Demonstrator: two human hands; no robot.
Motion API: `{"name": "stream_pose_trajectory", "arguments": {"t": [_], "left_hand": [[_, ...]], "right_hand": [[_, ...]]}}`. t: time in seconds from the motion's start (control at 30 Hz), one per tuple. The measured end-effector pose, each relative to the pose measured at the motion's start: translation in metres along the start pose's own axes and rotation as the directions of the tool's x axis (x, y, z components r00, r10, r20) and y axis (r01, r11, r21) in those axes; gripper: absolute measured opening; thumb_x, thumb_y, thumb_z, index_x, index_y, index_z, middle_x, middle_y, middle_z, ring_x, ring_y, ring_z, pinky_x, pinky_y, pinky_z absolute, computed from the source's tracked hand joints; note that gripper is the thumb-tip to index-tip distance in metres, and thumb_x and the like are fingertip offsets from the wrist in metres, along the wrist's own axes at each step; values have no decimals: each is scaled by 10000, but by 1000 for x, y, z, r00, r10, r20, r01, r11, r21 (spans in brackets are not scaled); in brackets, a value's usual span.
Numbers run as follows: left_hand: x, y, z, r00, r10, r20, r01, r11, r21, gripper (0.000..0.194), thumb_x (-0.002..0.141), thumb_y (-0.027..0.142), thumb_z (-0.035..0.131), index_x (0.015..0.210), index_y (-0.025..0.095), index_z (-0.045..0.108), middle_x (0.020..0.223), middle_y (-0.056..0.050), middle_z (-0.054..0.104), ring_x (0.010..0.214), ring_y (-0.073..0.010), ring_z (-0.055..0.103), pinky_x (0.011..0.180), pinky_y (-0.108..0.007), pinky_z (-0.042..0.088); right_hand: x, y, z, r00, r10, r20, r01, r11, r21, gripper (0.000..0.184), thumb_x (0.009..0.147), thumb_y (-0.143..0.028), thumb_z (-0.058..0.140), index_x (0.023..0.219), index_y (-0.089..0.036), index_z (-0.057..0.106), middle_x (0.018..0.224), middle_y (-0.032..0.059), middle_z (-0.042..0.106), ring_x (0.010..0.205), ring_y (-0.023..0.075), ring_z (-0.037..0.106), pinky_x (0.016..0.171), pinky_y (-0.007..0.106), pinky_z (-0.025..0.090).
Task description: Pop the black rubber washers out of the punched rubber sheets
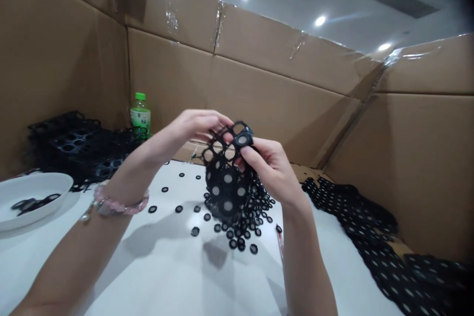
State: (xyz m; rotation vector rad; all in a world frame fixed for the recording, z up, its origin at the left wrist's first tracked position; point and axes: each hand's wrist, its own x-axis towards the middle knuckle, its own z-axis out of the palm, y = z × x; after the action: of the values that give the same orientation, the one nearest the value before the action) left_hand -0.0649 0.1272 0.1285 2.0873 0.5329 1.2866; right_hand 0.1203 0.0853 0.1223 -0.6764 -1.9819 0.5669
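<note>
Between my hands, above the table, hangs a black perforated sheet with light round centres in its lower part and open holes along its top. My right hand pinches its upper right edge, thumb beside a ring with a grey centre. At the upper left edge, the fingers of my left hand are closed on the sheet's holed strip, their tips partly hidden behind it. Below and behind the sheet lies a pile of small black rings with grey centres, and several more are scattered to the left.
A white bowl at far left holds some black pieces. Behind it lie black holed scraps and a green-capped bottle. Dotted black sheets run along the right side. Cardboard walls enclose the white table.
</note>
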Motion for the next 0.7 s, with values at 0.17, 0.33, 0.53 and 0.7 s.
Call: {"name": "stream_pose_trajectory", "arguments": {"t": [0.17, 0.33, 0.53, 0.7], "left_hand": [[-1, 4, 24, 998, 65, -23, -58, 972, 227, 354, 750, 378, 596, 1015, 148, 549, 933, -75, 632, 823, -158, 586, 663, -246, 473], [-4, 8, 28, 920, 375, -118, -244, 779, 578, 291, 709, 425, 640, 767, 175, 505, 762, -18, 549, 703, -134, 498, 597, -235, 412], [-8, 12, 28, 963, 229, 139, -268, 802, 533, 278, 886, 292, 404, 636, 173, 437, 521, 56, 439, 458, -65, 361, 465, -196, 307], [6, -13, 4, 951, 251, -183, -139, 872, 470, 333, 898, 340, 352, 615, 191, 444, 507, 41, 425, 455, -84, 383, 456, -216, 304]], "right_hand": [[-2, -6, 1, 1000, 24, 15, -21, 989, -145, 297, 882, -224, 413, 608, -168, 515, 592, -20, 480, 562, 96, 421, 538, 235, 330], [-5, -10, -1, 998, 59, 34, -52, 979, -196, 283, 887, -208, 408, 621, -169, 498, 609, -22, 484, 576, 96, 420, 542, 230, 329], [-7, -8, -1, 971, 107, 215, -96, 993, -64, 175, 878, -230, 453, 800, -193, 605, 762, 4, 587, 720, 131, 526, 649, 255, 409], [-9, -3, -19, 976, 132, 173, -154, 981, 118, 169, 845, -315, 528, 836, -196, 647, 803, 25, 622, 719, 137, 564, 635, 251, 443]]}}
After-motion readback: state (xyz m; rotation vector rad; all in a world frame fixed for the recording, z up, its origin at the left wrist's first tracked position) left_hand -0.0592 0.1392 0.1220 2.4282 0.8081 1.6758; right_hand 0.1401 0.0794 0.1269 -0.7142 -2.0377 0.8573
